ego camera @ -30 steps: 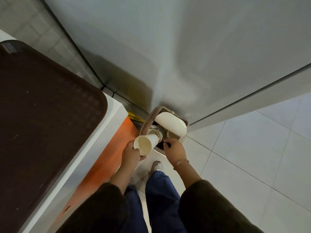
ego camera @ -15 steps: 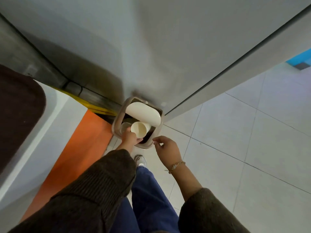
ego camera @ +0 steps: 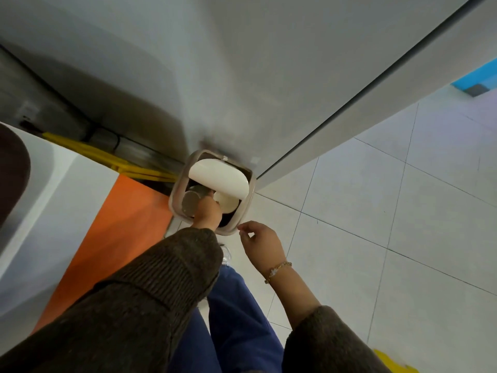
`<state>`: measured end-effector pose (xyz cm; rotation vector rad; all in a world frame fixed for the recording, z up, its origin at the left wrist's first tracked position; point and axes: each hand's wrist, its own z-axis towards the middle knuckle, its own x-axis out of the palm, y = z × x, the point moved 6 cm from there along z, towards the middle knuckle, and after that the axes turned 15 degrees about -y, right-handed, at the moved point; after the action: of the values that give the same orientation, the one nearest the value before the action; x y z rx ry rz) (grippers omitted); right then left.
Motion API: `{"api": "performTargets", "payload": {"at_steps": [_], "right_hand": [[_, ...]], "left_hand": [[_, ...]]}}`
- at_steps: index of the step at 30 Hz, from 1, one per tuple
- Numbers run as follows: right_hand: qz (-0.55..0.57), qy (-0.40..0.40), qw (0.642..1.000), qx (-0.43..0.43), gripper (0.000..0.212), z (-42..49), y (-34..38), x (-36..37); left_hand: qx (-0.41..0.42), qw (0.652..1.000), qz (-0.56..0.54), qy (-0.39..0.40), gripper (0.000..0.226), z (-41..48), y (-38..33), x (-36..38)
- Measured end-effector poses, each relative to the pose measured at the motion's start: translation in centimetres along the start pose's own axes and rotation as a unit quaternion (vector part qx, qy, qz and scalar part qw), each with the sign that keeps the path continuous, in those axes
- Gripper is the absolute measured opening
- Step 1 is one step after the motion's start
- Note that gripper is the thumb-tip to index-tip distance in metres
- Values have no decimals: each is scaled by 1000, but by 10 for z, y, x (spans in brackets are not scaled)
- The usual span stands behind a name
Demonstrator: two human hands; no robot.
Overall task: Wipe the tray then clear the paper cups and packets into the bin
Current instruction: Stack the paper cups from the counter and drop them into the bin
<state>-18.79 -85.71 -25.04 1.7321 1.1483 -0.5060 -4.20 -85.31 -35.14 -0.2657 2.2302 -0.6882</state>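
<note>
The small bin [ego camera: 245, 210] stands on the floor against the wall, its white swing lid [ego camera: 219, 175] tipped open. My left hand [ego camera: 206, 214] reaches into the opening and holds a white paper cup [ego camera: 228, 204] at its side, mouth towards me. Another cup [ego camera: 190, 203] lies inside the bin, left of my hand. My right hand [ego camera: 261, 241] hovers by the bin's front right rim with loosely curled fingers and holds nothing. A corner of the brown tray [ego camera: 12, 170] shows at the far left on the counter.
A white counter [ego camera: 61, 200] with an orange side panel [ego camera: 118, 232] runs along the left. A grey wall [ego camera: 242, 76] rises behind the bin. Pale floor tiles [ego camera: 390, 224] spread to the right. My legs stand just before the bin. A yellow object [ego camera: 395, 364] is at the bottom right.
My left hand has carried the cup from the bin's rim down into the opening. My right hand has come off the rim and drawn back. The view has swung right, away from the tray.
</note>
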Motion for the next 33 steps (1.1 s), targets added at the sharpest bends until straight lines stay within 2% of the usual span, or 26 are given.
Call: {"api": "performTargets", "payload": {"at_steps": [4, 8, 14, 20, 26, 31, 33], "right_hand": [[-7, -2, 1000, -9, 26, 3, 11, -1], [-9, 2, 999, -48, 26, 0, 36, -14], [12, -24, 983, -182, 22, -16, 111, -60], [125, -75, 950, -275, 17, -38, 186, -101], [216, -13, 897, -386, 18, -100, 296, -104], [235, 87, 847, -468, 16, -189, 381, -65], [235, 119, 835, -483, 16, -219, 404, -49]], "left_hand": [[88, 995, 41, -5, 23, -18, -13, -12], [59, 998, 3, 28, 31, -25, -18, -30], [23, 983, -182, -17, 23, -68, -48, -130], [94, 954, -281, -43, 29, -143, -94, -237], [154, 913, -340, -162, 25, -194, -105, -375], [142, 880, -354, -282, 27, -212, -41, -485], [123, 872, -359, -308, 27, -216, -11, -517]]}}
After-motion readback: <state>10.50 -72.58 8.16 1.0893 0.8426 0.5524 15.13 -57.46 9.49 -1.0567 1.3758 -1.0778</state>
